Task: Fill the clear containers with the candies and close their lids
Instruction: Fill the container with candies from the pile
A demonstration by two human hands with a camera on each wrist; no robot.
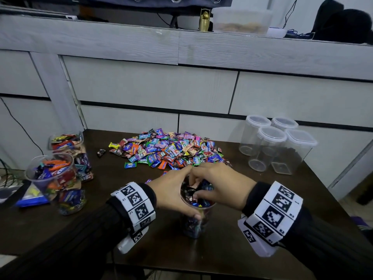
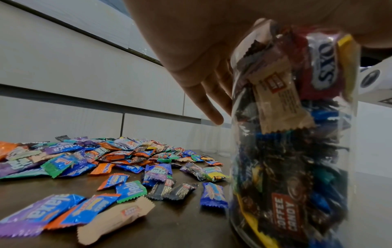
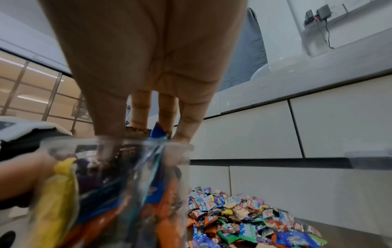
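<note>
A clear container (image 1: 194,225) packed with wrapped candies stands upright on the dark table, near its front edge. My left hand (image 1: 171,190) grips it just under the rim, thumb on the near side. In the left wrist view the container (image 2: 292,151) fills the right half, under my palm (image 2: 191,50). My right hand (image 1: 220,184) sits over the mouth, its fingers (image 3: 140,109) reaching straight down among the top candies in the container (image 3: 110,184). A blue wrapper (image 3: 158,132) sticks up between them. The loose candy pile (image 1: 167,150) lies just behind.
Two clear containers full of candies (image 1: 70,150) (image 1: 54,178) stand lidless at the table's left. Several empty lidded containers (image 1: 272,146) are grouped at the back right. Stray candies (image 2: 127,189) lie left of the held container. Grey cabinet drawers (image 1: 153,85) rise behind the table (image 1: 121,229).
</note>
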